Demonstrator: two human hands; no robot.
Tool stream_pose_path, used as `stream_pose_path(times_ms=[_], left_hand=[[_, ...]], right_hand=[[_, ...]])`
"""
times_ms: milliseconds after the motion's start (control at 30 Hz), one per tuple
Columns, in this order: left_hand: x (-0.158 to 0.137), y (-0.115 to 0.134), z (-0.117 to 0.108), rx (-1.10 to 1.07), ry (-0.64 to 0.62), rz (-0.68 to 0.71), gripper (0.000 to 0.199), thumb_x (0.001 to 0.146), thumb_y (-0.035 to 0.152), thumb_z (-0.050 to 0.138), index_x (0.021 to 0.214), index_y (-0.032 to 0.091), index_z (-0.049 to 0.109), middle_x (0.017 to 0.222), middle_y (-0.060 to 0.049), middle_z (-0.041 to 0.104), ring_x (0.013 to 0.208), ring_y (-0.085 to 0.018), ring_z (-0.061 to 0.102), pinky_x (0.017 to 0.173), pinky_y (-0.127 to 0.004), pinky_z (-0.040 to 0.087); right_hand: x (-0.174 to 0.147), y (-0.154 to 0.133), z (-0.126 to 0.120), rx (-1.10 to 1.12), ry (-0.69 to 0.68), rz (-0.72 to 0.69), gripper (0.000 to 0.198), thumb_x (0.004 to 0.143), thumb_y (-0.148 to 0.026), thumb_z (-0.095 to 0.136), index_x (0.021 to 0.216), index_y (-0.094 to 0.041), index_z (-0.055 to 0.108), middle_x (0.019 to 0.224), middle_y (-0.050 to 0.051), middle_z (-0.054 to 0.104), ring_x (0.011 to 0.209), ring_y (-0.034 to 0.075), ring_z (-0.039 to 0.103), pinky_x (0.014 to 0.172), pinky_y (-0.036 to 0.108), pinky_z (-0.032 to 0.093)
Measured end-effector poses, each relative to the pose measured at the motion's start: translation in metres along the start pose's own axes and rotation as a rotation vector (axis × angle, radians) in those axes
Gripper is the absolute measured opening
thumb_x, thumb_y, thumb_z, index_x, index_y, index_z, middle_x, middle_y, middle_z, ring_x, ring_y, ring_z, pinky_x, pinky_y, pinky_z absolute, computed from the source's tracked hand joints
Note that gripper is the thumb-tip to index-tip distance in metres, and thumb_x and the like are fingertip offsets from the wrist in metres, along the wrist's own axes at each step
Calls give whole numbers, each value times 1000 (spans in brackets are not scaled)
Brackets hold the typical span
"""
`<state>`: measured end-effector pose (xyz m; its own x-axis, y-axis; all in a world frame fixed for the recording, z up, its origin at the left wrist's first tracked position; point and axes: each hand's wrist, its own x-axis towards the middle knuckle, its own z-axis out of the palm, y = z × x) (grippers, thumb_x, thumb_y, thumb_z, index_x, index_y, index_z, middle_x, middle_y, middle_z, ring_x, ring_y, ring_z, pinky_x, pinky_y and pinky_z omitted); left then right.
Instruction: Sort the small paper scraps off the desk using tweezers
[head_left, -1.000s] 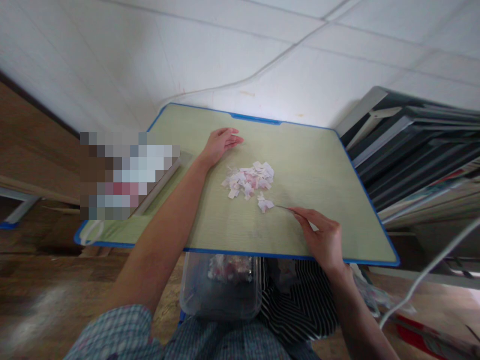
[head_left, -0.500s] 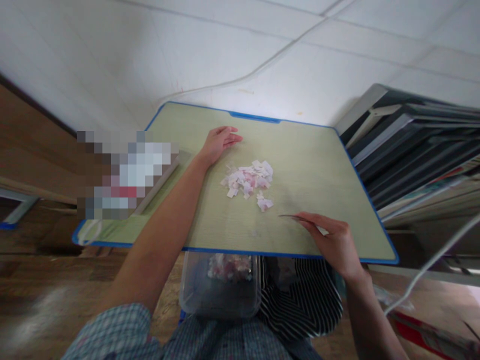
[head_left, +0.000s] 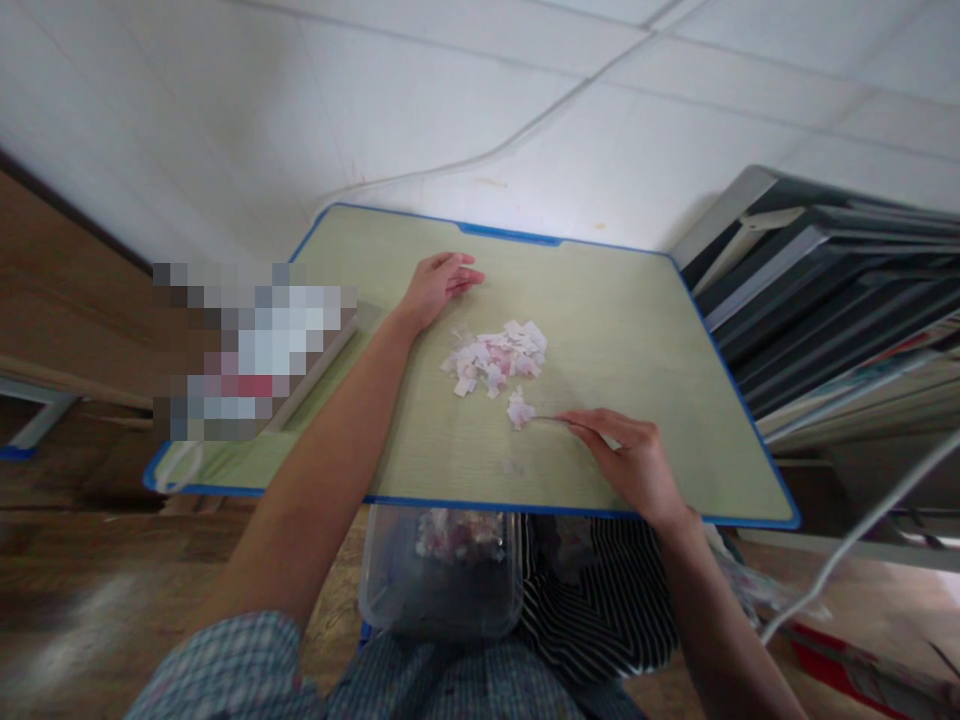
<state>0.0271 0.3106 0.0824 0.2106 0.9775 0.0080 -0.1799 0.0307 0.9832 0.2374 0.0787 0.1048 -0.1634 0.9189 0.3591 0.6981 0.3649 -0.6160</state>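
My right hand (head_left: pixel 619 450) pinches a pair of thin metal tweezers (head_left: pixel 550 418). Their tips reach the right side of a small clump of whitish scraps (head_left: pixel 519 410); whether they grip a scrap is too small to tell. Just beyond lies a larger loose pile of white and pinkish scraps (head_left: pixel 495 358), which look like torn paper. My left hand (head_left: pixel 448 280) rests on the pale green tabletop (head_left: pixel 600 320) behind and left of the pile, fingers loosely stretched and apart, holding nothing.
Below the table's front edge sits a clear plastic tub (head_left: pixel 442 595) with similar scraps inside, beside black-and-white striped cloth (head_left: pixel 600 600). A blurred-out box-like item (head_left: pixel 311 375) stands at the table's left. Dark folded panels (head_left: pixel 810 280) lean along the right, and a white wall rises behind.
My right hand has moved left and slightly away from me, bringing the tweezers to the small clump. The clump has shifted slightly left. My left hand stays put.
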Motion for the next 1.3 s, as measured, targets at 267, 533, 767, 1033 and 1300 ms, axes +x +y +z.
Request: stream_pose_path(times_ms=[267, 533, 767, 1033, 1300], left_hand=[[0, 0, 0, 13, 2, -1, 18, 86, 30, 46, 86, 16, 57, 72, -2, 68, 76, -11, 65, 80, -24, 47], [-1, 2, 2, 29, 12, -14, 24, 83, 40, 52, 87, 16, 57, 74, -4, 68, 80, -13, 65, 82, -26, 46], [-2, 3, 2, 13, 7, -12, 20, 84, 35, 50, 86, 16, 57, 73, -4, 67, 78, -13, 65, 82, -27, 46], [-1, 2, 1, 25, 1, -12, 26, 82, 41, 52, 87, 16, 56, 75, -5, 68, 84, -14, 65, 84, -27, 46], [1, -1, 0, 12, -8, -3, 20, 85, 34, 48, 86, 16, 57, 74, -3, 68, 79, -13, 66, 82, -26, 47]], right_hand=[[5, -5, -4, -9, 34, -28, 20, 85, -18, 53, 90, -22, 72, 85, 2, 74, 77, 18, 70, 69, 30, 57], [2, -12, -18, -32, 20, -23, 19, 83, -19, 56, 90, -24, 73, 84, 2, 75, 74, 18, 71, 67, 30, 58], [-1, -8, -13, -101, -9, -20, 21, 85, -18, 53, 91, -22, 72, 86, 3, 75, 77, 19, 71, 69, 31, 58], [-12, -4, -35, -157, -17, 23, 17, 84, -25, 57, 88, -21, 73, 83, 3, 75, 72, 20, 71, 66, 30, 59], [-19, -14, -43, -144, -46, 37, 16, 84, -24, 57, 89, -21, 72, 83, 2, 75, 72, 19, 71, 68, 29, 59]])
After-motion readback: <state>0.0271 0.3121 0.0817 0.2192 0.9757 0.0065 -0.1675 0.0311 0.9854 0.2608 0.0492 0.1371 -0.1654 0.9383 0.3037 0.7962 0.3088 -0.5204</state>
